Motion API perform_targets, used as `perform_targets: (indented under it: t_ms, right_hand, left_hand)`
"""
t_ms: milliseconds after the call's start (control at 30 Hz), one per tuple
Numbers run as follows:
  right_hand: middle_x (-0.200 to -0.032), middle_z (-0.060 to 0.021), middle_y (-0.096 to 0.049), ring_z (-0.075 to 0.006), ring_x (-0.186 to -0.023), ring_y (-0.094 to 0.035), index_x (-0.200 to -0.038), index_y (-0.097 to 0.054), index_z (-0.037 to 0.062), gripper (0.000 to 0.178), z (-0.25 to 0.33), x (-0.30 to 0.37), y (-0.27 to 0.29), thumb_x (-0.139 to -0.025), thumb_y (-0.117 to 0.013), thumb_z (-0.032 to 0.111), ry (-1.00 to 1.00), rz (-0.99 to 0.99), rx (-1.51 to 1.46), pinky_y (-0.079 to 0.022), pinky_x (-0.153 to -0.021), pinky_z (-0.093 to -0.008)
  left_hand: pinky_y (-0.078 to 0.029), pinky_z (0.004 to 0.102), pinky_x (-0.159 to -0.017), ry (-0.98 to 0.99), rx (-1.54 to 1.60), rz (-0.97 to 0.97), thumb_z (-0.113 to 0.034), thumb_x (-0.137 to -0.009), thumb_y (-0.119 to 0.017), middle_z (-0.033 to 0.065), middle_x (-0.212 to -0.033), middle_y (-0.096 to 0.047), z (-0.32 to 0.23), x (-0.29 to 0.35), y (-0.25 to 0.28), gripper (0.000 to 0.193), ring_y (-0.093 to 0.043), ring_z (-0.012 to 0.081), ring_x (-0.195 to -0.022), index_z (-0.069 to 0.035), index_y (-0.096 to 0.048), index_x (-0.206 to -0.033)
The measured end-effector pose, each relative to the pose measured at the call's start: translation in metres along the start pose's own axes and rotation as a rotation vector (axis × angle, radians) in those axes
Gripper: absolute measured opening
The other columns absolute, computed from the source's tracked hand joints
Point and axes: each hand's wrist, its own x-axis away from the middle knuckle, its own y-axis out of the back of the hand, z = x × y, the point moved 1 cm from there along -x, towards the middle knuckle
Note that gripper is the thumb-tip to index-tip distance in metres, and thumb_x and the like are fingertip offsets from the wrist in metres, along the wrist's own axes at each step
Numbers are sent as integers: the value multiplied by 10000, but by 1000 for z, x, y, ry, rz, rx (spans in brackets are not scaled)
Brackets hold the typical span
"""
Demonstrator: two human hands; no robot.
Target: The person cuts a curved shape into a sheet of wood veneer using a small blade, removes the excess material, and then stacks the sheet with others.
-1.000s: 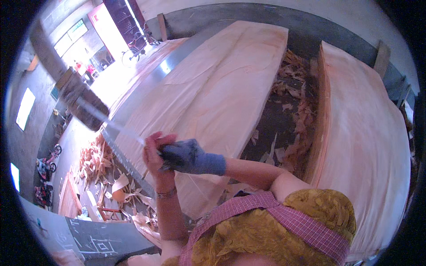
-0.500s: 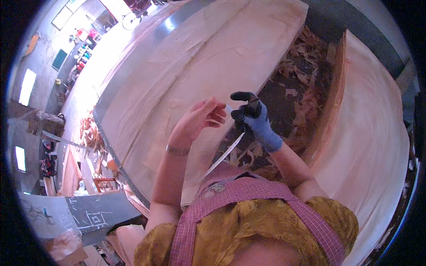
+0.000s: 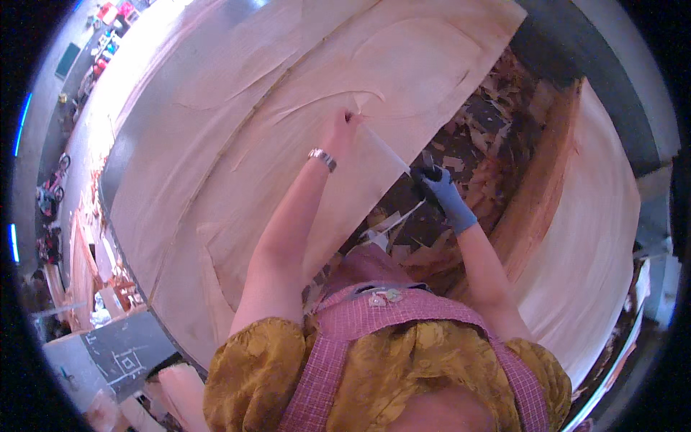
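Note:
A stretched strip of white tape (image 3: pixel 387 153) runs between my two hands over the edge of a broad stack of pale wood veneer sheets (image 3: pixel 273 173). The bare fingers of my left hand (image 3: pixel 344 131), with a metal watch band at the wrist, are closed at the tape's upper end, low over the top sheet. My right hand (image 3: pixel 443 193), in a blue glove with black fingers, grips the lower end. A small dark object shows at those fingers; its kind is unclear. More tape trails below the glove.
A second veneer stack (image 3: pixel 586 209) stands at the right. Torn veneer scraps (image 3: pixel 482 165) litter the dark floor of the gap between the stacks. A grey board with chalk-like marks (image 3: pixel 119 353) lies at lower left. The top sheet has raised wrinkles.
My left hand has moved up and away over the veneer and closed. My right hand has shifted slightly right and down. Tape is now stretched between them. The view has also shifted.

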Motion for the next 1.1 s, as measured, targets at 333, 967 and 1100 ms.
perform_targets:
  t_ms: [333,967,1100]
  right_hand:
    - [-777,-51,-681,-124,-594,-616,-1025,-692,31,209,-10,-137,43,-896,-630,182,-368,211,-37,-496,-548,-251]
    - [-810,-1,-652,-85,-705,-588,-1029,-658,13,160,0,-214,211,-888,-602,65,-226,37,-33,-486,-612,-241]
    - [-805,-3,-648,-93,-655,-600,-1029,-666,32,170,-40,-214,242,-890,-620,117,-287,109,-66,-499,-610,-229]
  left_hand:
    - [-472,433,-740,209,-513,-110,-227,-781,-681,134,-903,-640,21,-77,-29,189,-592,323,-882,-47,-655,-834]
    - [-311,459,-1069,-53,-653,-69,-253,-824,-650,70,-1397,-477,-46,-43,-113,529,-434,276,-1277,-126,-512,-1319]
    - [-319,445,-1058,-325,-898,154,-256,-838,-619,63,-1441,-414,-96,-66,-221,590,-410,259,-1284,-119,-441,-1384]
